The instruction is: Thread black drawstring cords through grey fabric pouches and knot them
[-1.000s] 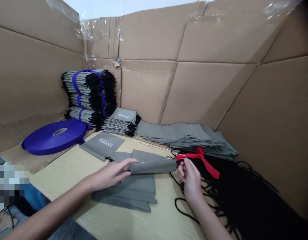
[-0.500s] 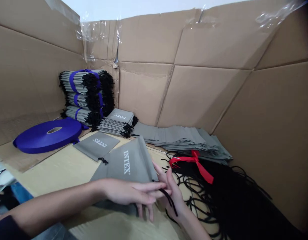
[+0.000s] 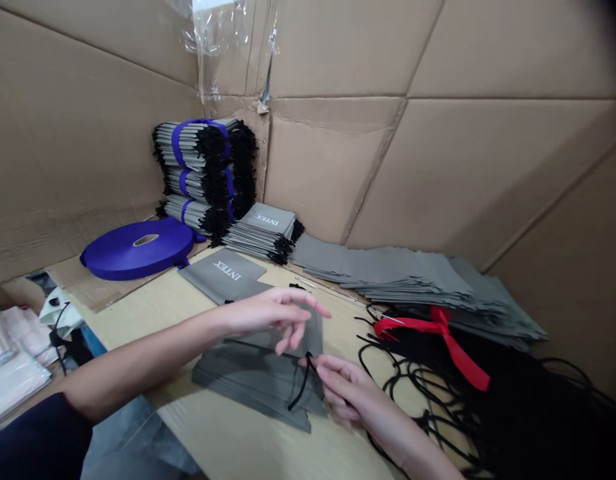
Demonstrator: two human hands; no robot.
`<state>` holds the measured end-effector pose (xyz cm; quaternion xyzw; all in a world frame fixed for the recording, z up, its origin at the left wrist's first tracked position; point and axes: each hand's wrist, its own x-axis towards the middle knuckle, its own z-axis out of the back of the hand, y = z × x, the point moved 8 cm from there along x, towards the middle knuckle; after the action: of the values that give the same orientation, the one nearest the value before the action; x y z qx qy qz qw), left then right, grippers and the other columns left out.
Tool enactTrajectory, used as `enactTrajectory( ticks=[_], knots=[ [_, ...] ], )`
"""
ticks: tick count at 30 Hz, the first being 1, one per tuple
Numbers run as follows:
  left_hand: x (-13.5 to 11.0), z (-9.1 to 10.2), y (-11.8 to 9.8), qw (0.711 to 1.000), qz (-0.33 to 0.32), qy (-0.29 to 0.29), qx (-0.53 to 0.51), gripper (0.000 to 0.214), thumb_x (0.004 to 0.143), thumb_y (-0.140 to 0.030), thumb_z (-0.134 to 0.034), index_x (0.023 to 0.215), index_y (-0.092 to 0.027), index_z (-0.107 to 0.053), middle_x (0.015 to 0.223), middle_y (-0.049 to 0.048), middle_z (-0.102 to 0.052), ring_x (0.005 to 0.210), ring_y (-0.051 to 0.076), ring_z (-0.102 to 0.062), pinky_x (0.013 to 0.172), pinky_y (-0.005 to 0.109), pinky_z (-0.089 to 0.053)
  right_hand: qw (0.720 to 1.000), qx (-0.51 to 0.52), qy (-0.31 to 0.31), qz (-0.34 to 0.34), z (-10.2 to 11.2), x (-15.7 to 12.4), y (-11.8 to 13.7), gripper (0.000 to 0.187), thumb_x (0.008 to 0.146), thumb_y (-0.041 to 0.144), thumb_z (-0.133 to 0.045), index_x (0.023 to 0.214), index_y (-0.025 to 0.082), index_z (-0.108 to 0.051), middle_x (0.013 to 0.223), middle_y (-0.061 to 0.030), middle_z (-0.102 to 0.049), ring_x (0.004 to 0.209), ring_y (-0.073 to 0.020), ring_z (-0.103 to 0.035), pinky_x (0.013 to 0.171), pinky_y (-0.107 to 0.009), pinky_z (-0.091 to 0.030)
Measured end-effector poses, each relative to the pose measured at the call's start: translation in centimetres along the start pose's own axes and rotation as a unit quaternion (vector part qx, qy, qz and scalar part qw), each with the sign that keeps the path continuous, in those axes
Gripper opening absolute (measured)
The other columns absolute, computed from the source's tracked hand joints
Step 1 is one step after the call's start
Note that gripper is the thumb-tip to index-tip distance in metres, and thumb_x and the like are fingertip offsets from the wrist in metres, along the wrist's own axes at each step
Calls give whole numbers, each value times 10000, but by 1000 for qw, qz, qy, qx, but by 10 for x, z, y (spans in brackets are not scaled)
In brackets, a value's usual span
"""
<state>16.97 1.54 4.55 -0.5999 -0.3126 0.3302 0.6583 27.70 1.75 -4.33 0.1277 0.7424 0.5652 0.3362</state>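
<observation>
My left hand hovers with fingers apart over a grey fabric bag, which it partly covers. My right hand pinches a black cord at the right corner of that bag; the cord's free end hangs loose in a curve. Beneath lies a small pile of grey bags on the table. Just behind is another grey bag, lettered INTEX, lying flat.
Strapped bundles of bags stand at the back left beside a blue strap roll. A corded bag stack and fanned grey bags line the cardboard wall. Black cords with a red ribbon lie right.
My hands have come apart: the left lifted up and away, while the right now pinches the cord. The bag, raised before, lies lower. The view has swung and tilted down.
</observation>
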Motion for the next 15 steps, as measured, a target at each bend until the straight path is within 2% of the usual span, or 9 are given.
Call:
enactTrajectory(
  ticks=[2,4,6,7,9,10,13,15],
  knots=[
    [8,10,-4,994,-45,-55,88,316,894,-258,-414,1191,-167,-472,757,29,-613,631,124,-575,630,267,-464,999,-17,-16,-23,3,2,-4,505,691,613,-607,926,171,-541,441,142,-249,372,-24,-121,335,-148,-121],
    [18,9,-7,962,-91,-66,249,310,865,-196,-449,1170,-180,-503,970,79,-619,930,186,-556,852,354,-421,998,-29,-40,-32,7,4,-7,520,651,656,-605,849,182,-526,425,143,-254,359,-23,-114,319,-156,-106],
    [30,-5,-2,917,-119,-3,382,341,843,-128,-453,1168,-208,-524,1187,79,-556,1196,228,-387,1009,408,-276,998,-30,-51,-29,9,6,-8,536,615,692,-601,776,189,-509,402,146,-258,332,-18,-107,301,-164,-98],
    [34,-12,4,902,-121,44,412,364,844,-108,-443,1182,-219,-517,1263,62,-512,1263,226,-307,1038,408,-228,998,-31,-51,-26,9,7,-9,542,608,708,-590,745,191,-501,387,147,-255,315,-16,-104,292,-168,-98],
    [40,-20,14,895,-110,118,417,380,861,-117,-432,1224,-224,-478,1320,44,-466,1310,205,-248,1055,400,-199,998,-33,-49,-18,10,8,-10,536,616,718,-572,694,195,-479,363,150,-245,287,-14,-106,282,-172,-110],
    [42,-20,17,895,-101,138,413,374,871,-133,-429,1233,-221,-463,1317,51,-467,1311,199,-255,1059,415,-184,998,-37,-51,-13,10,8,-10,518,633,701,-576,680,197,-466,356,149,-251,281,-13,-116,284,-170,-116],
    [43,-14,19,888,-81,152,426,336,885,-159,-418,1213,-214,-465,1253,89,-517,1263,213,-341,1053,509,-105,997,-36,-64,0,12,8,-10,459,652,613,-640,676,201,-439,349,148,-277,278,-8,-135,296,-158,-117],
    [42,-11,20,879,-70,160,444,302,888,-160,-413,1175,-215,-489,1181,95,-568,1194,220,-420,1039,534,-106,997,-5,-78,-5,16,8,-13,484,598,620,-672,674,210,-429,345,151,-273,278,-10,-125,290,-155,-122]
  ],
)
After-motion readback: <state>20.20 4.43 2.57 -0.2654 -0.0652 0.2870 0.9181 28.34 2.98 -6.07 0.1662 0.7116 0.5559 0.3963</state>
